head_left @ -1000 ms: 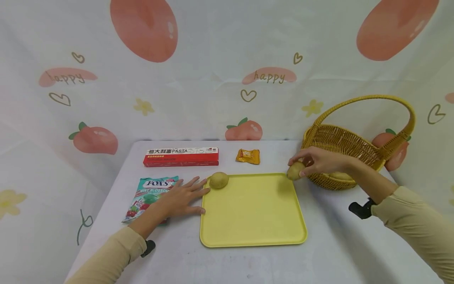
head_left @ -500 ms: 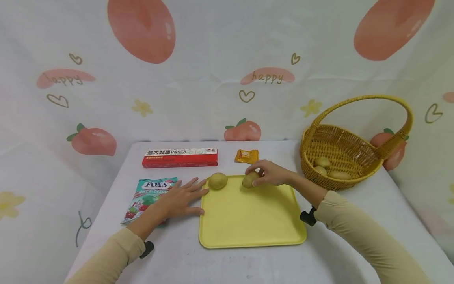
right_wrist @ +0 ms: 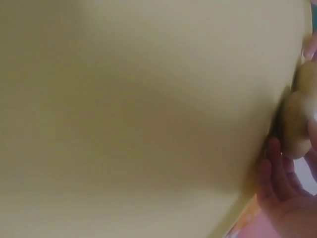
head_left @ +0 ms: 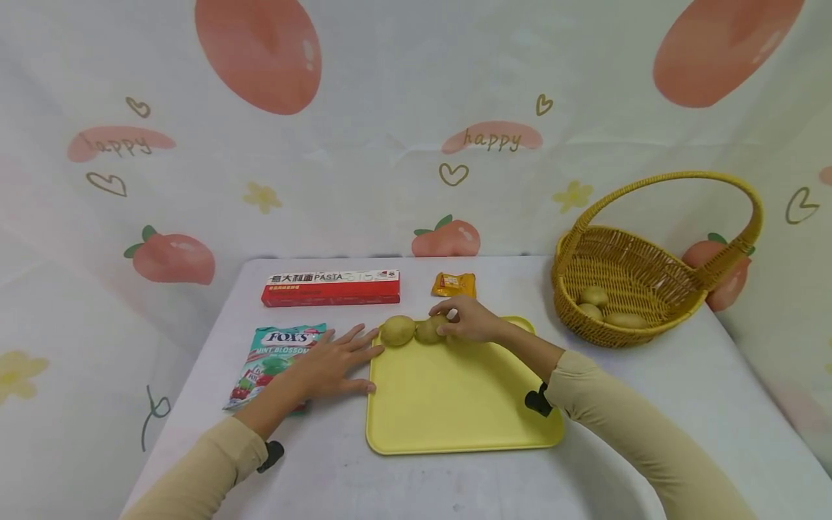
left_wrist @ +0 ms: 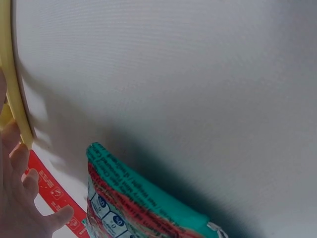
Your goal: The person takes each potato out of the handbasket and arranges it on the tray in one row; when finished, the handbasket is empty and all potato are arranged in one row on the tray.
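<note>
My right hand [head_left: 474, 318] pinches a potato [head_left: 429, 330] between thumb and fingers over the back left part of the yellow tray [head_left: 464, 404]. That potato sits right beside another potato [head_left: 398, 331] at the tray's back left corner; the right wrist view also shows the held potato [right_wrist: 296, 124] against its neighbour. Fingers spread and straight, my left hand [head_left: 334, 365] rests at the tray's left rim. Beneath its wrist lies a green candy bag [head_left: 269, 361], partly hidden by the arm. In the left wrist view, the left hand [left_wrist: 22, 198] shows beside the bag.
A wicker basket [head_left: 650, 271] with a tall handle stands at the back right, several potatoes [head_left: 625, 320] inside. Behind the tray lie a red pasta box [head_left: 331, 292] and a small orange packet [head_left: 454, 284]. A printed cloth hangs behind the table.
My right hand has carried the potato left from the tray's back right corner to beside the other potato. My left hand has stayed in place.
</note>
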Tool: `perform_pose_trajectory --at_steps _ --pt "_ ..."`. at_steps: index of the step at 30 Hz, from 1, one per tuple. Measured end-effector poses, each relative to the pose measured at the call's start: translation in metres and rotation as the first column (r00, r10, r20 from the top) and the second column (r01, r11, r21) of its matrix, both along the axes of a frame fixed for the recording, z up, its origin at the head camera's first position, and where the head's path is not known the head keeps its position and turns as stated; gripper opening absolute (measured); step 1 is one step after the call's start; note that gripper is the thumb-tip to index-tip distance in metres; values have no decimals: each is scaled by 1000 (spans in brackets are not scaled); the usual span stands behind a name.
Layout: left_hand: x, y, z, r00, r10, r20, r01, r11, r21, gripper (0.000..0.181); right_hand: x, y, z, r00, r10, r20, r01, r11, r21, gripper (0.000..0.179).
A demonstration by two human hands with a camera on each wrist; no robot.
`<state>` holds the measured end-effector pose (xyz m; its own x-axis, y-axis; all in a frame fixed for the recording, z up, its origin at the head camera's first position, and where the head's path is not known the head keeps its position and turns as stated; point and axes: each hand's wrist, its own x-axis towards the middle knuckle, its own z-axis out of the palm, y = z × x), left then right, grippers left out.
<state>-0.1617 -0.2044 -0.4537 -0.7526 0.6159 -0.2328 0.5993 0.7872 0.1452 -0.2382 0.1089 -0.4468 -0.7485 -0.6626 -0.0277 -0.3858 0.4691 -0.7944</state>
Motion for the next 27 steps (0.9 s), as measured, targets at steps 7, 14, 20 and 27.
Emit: perform_pose_trajectory --at_steps 7,14,20,27 --pt "0 1 -2 1000 -6 -2 6 1000 -1 78 4 13 15 998 42 48 -45 997 62 44" --pt "-1 2 -3 1000 -9 -3 9 1000 -2 79 0 58 51 976 169 141 -176 984 41 51" --pt "-1 2 -3 1000 -8 -5 8 1000 -2 79 -7 113 86 930 188 315 -211 977 41 56" --pt "1 1 0 1000 1 1 -1 1000 13 79 -15 178 110 934 126 334 -177 976 128 63"
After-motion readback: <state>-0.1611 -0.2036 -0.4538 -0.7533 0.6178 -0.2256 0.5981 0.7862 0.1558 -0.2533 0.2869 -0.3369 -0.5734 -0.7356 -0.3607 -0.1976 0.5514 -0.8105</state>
